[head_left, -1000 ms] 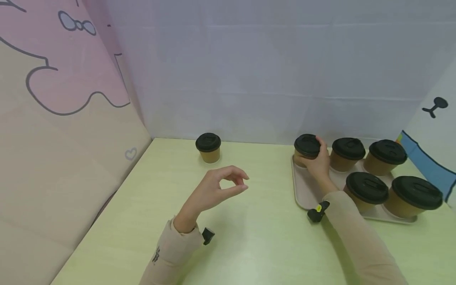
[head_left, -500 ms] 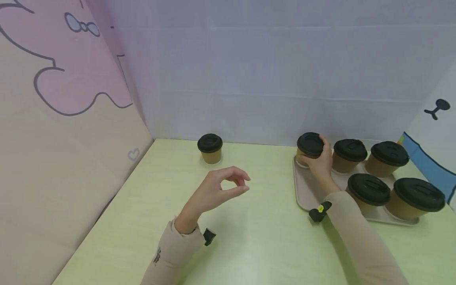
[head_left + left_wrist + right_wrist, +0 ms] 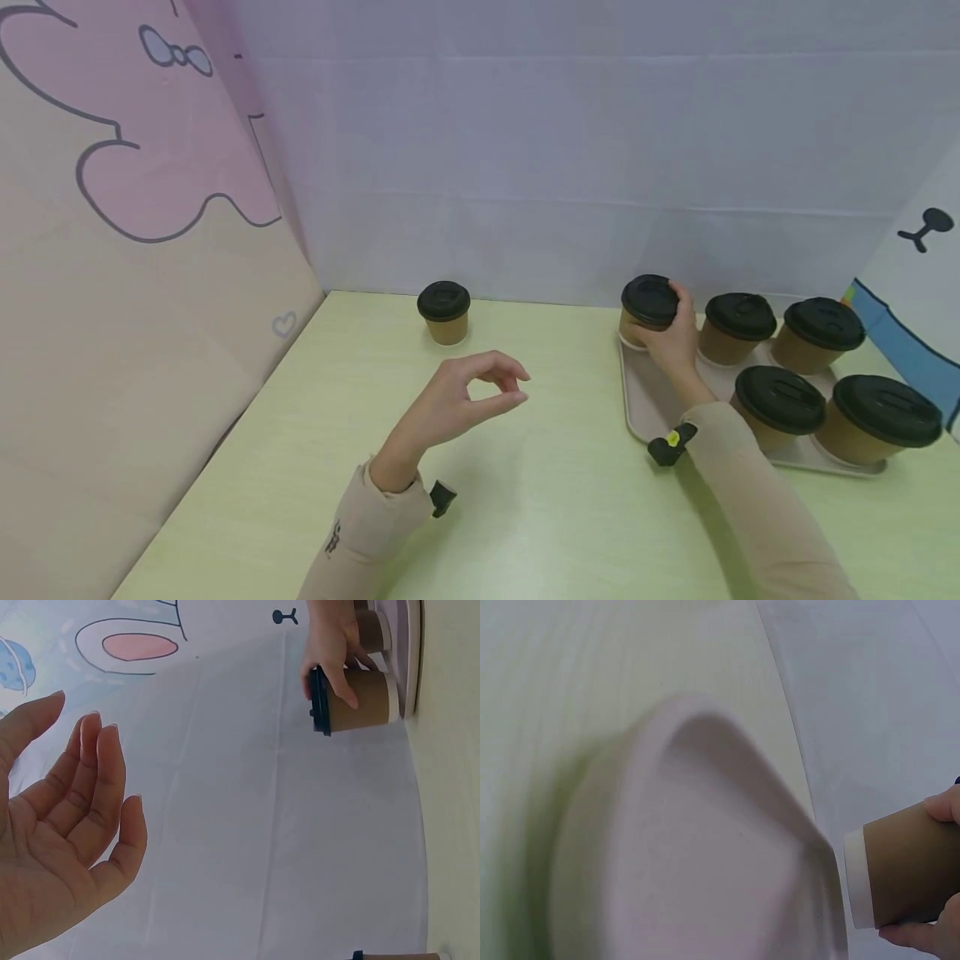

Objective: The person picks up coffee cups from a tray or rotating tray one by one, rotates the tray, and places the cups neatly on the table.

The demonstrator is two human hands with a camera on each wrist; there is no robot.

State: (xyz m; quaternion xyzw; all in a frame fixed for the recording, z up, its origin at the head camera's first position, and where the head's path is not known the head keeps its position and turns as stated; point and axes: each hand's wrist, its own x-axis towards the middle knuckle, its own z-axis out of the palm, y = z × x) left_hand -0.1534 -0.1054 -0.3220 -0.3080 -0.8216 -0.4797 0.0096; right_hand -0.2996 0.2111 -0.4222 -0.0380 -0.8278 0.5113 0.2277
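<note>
At the back left corner of the beige tray [image 3: 648,400], my right hand [image 3: 675,337] grips a brown paper coffee cup [image 3: 636,325] with a black lid. Thumb and fingers wrap round the cup's side, and it stays upright. In the right wrist view the cup's white base [image 3: 859,877] shows just past the tray's rim. My left hand [image 3: 457,400] hovers over the table, fingers loosely curved and holding nothing. Its palm [image 3: 45,877] is bare in the left wrist view. Behind it, a smaller lidded coffee cup [image 3: 447,323] stands alone near the back wall.
Several more lidded cups [image 3: 780,400] stand on the tray to the right of my right hand. The pale yellow-green table [image 3: 540,500] meets a whitish cloth wall [image 3: 525,167] at the back. A wall with a pink cartoon [image 3: 195,150] borders the left side.
The cup in my right hand has risen slightly and shifted a little left against the tray. My left hand keeps its pose. The head view has shifted slightly.
</note>
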